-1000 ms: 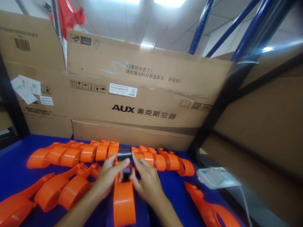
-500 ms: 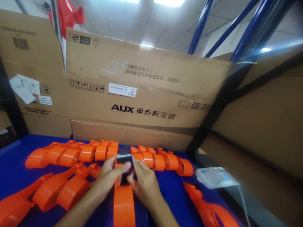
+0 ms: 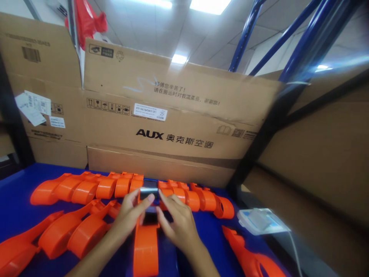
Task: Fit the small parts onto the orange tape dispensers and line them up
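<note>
An orange plastic tape dispenser (image 3: 146, 250) stands in front of me, with a shiny dark cylinder (image 3: 149, 192) across its upper end. My left hand (image 3: 129, 209) grips this upper end from the left, its thumb lying over the cylinder and its other fingers partly hidden behind. On the other side is my right hand (image 3: 180, 223), thumb and index finger apart. Its index fingertip is at the cylinder's right end, and its thumb is close to a dark part below. Whether those fingertips touch cannot be made out.
Several similar orange dispensers (image 3: 86, 191) line the back of the blue table (image 3: 201, 238), with more at front left and one (image 3: 250, 257) at front right. A clear plastic box (image 3: 261, 221) with a white cable stands right. Cardboard (image 3: 178, 115) walls the back; a dark post (image 3: 253, 146) rises right.
The right thumb and fingers have spread and drawn slightly away from the dispenser. The dispenser's lower end has shifted a little left. My left hand keeps its grip.
</note>
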### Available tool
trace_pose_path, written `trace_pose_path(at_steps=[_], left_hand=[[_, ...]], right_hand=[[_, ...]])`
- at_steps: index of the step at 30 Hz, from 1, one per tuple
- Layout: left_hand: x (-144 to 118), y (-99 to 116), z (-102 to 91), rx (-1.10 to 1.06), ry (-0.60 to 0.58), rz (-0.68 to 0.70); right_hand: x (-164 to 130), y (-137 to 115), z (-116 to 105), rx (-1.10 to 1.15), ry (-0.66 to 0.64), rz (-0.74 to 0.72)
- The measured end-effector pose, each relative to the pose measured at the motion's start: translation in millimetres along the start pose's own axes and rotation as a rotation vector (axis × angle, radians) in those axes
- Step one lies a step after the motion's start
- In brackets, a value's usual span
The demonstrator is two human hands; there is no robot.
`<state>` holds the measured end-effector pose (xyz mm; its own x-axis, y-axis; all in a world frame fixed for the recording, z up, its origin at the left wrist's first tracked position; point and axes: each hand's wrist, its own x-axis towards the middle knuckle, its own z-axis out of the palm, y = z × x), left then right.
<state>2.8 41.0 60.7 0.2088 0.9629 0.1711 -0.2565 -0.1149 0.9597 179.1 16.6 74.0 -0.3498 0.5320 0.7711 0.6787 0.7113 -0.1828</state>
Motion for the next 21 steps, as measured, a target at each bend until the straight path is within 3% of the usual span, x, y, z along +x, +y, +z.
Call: trace_pose_path(at_steps=[8,21], left_hand=[[-3,4,3.4,0.018,-0.044,0.003],[-11,20,8.0,0.013,-0.04,0.069]], right_hand=[[-4,-5,4,0.074,0.101,0.051],[-7,-2,10,0.063,0.076,-0.007]])
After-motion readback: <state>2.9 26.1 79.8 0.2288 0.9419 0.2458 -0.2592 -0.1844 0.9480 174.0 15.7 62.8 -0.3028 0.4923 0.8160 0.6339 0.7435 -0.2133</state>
